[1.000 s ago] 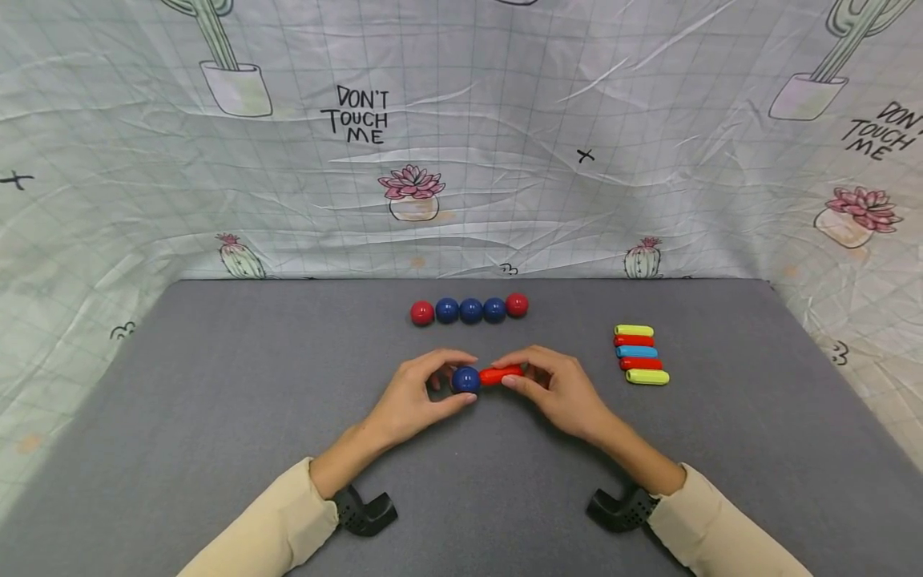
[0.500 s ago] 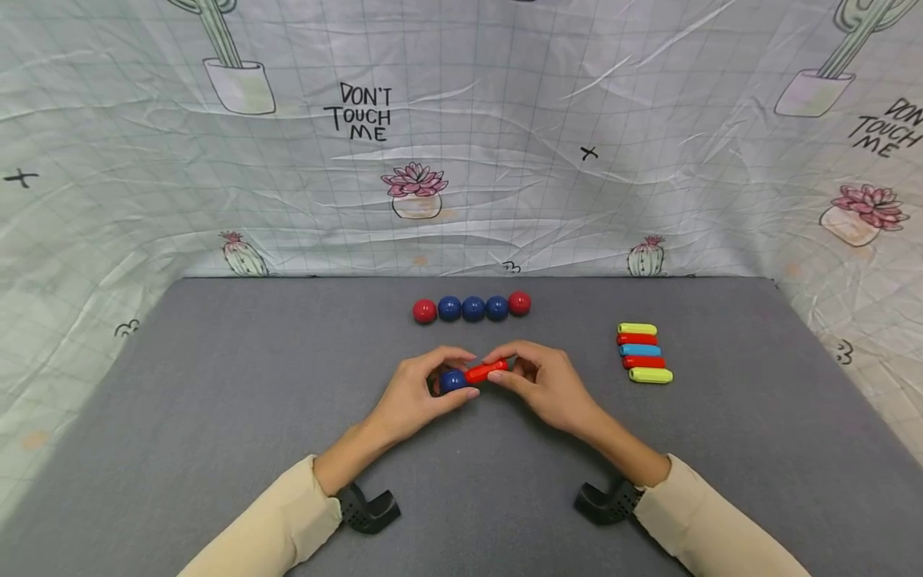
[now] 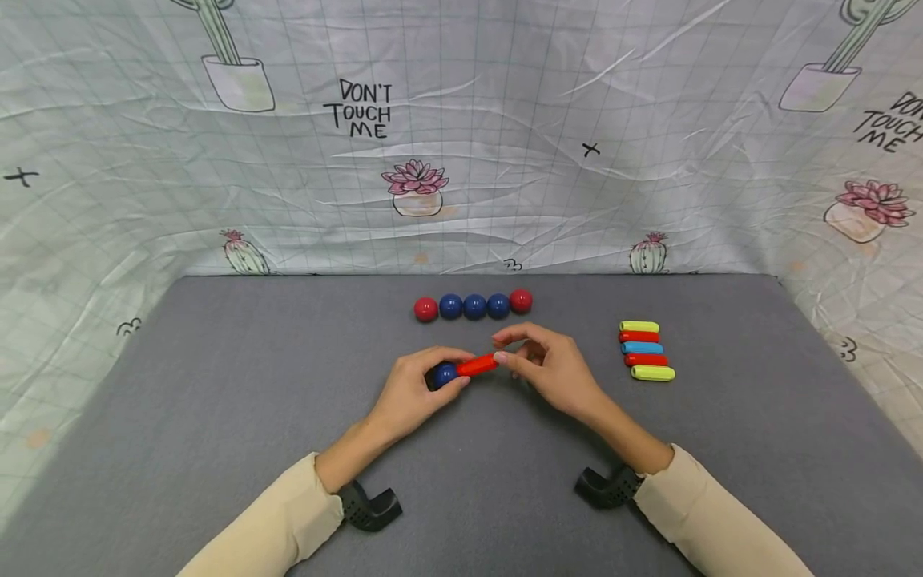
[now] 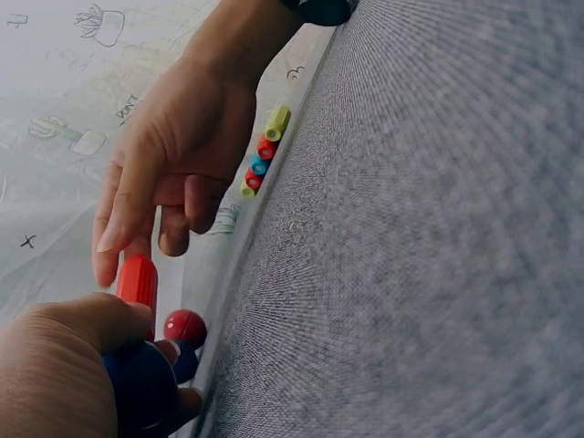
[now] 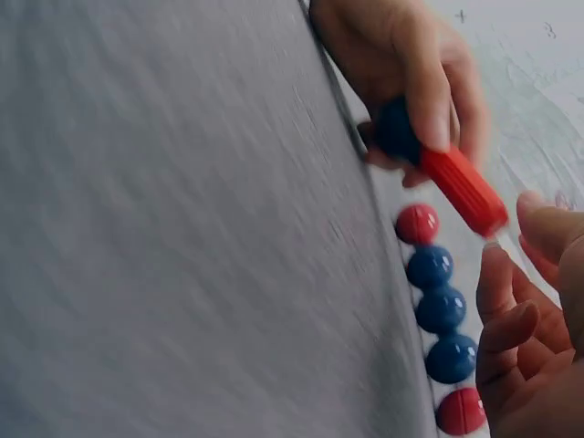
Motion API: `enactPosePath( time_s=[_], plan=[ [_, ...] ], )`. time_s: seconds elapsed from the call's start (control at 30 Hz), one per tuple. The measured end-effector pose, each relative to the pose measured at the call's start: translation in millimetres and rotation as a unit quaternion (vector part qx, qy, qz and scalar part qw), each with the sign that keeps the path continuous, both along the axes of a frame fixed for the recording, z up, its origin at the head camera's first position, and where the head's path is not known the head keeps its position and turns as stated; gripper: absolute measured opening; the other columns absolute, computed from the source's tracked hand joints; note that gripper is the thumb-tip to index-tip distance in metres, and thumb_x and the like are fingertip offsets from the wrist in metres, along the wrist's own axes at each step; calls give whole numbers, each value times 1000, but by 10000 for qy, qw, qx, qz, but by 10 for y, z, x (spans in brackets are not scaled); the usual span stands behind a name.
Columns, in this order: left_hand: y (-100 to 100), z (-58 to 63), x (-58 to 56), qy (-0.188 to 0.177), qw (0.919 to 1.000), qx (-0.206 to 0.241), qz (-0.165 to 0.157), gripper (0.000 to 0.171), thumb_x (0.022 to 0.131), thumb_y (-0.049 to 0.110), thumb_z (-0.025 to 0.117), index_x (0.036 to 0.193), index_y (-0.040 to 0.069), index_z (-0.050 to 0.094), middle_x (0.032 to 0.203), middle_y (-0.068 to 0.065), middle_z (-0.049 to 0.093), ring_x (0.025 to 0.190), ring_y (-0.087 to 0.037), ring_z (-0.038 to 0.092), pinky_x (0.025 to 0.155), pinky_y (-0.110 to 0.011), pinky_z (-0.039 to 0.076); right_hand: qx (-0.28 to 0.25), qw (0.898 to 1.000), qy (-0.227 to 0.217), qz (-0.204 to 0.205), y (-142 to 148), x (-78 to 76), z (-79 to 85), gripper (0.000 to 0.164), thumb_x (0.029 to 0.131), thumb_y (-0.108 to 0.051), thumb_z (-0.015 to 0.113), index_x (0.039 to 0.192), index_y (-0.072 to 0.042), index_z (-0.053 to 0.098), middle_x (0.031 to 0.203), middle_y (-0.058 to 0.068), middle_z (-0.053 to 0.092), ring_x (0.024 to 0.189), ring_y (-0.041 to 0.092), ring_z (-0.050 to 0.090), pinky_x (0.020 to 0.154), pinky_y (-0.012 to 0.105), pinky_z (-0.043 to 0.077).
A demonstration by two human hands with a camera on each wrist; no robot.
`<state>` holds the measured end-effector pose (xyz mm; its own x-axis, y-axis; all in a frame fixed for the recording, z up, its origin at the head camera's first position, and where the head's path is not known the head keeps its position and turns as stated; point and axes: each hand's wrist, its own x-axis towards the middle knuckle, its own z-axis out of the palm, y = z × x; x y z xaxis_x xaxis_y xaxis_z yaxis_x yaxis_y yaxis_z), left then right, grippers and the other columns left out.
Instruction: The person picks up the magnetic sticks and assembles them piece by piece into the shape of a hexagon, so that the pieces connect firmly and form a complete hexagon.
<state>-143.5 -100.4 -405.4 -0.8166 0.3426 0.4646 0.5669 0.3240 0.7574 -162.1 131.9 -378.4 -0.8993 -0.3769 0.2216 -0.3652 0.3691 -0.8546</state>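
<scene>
My left hand (image 3: 411, 393) holds a glossy blue ball (image 3: 445, 374) between thumb and fingers, low over the middle of the table. From that ball a short red ribbed stick (image 3: 477, 366) juts out to the right, its near end against the ball; the left thumb lies right at this joint in the left wrist view. My right hand (image 3: 555, 373) is at the stick's free end, thumb and forefinger spread apart. In the right wrist view one fingertip (image 5: 493, 251) sits right by that end, and the red stick (image 5: 465, 190) is not gripped by these fingers.
Behind the hands is a row of balls: a red ball (image 3: 425, 309), several blue balls (image 3: 474, 306) and another red ball (image 3: 521, 300). To the right lie stacked sticks, among them a blue stick (image 3: 642, 348) and yellow stick (image 3: 652, 373). A printed cloth (image 3: 476, 200) hangs behind the table.
The left hand has shifted slightly left with the ball, and the red stick now tilts up more. The right hand has loosened its pinch, leaving the stick on the ball.
</scene>
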Motion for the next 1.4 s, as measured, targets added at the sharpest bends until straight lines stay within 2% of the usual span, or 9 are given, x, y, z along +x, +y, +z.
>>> enactPosePath(
  time_s=[0.17,0.27,0.47,0.67,0.93,1.1,1.4],
  plan=[
    [-7,-12,-4,21,10000,10,29,27,84,10,75,109,14,70,99,6,68,85,-9,60,77,-29,49,-183,9981,103,-576,83,-142,24,29,90,-25,69,115,-12,65,103,0,66,71,24,60,54,27,45],
    [-19,-20,-1,-6,10000,36,64,27,84,10,75,109,16,71,99,7,68,84,-10,60,76,-29,48,-252,9955,64,-910,107,-233,26,32,90,-26,69,118,-11,64,109,3,64,75,23,59,55,27,44],
    [-28,-20,2,-88,9997,156,155,27,83,8,75,109,17,71,100,7,68,85,-11,60,76,-28,47,269,9911,495,-1209,126,-386,-16,35,90,-23,69,123,-13,62,109,11,59,73,19,56,58,29,44],
    [-4,-24,2,-42,9999,86,123,27,83,8,75,108,16,71,98,6,67,85,-11,60,76,-29,48,580,9895,790,-1059,188,-454,-110,43,88,-14,71,129,-12,59,127,7,54,74,18,55,61,30,44],
    [-1,-34,5,143,9997,0,187,26,83,9,75,108,17,70,96,7,66,86,-11,59,77,-31,48,1002,9894,792,-689,247,-477,-171,51,89,-12,70,137,-13,53,146,2,42,77,16,57,67,33,43],
    [-11,-42,2,131,9997,23,180,26,84,8,74,108,17,70,98,7,66,87,-11,58,78,-32,47,1057,9892,806,-622,242,-487,-191,50,89,-11,69,137,-13,52,145,4,43,78,17,58,68,34,45],
    [-31,-27,-3,150,9996,-84,212,24,84,11,75,107,16,70,100,7,66,90,-11,58,87,-36,46,1041,9882,767,-827,228,-503,-183,46,88,-13,70,132,-16,57,131,5,52,76,18,57,68,35,46]
  ],
)
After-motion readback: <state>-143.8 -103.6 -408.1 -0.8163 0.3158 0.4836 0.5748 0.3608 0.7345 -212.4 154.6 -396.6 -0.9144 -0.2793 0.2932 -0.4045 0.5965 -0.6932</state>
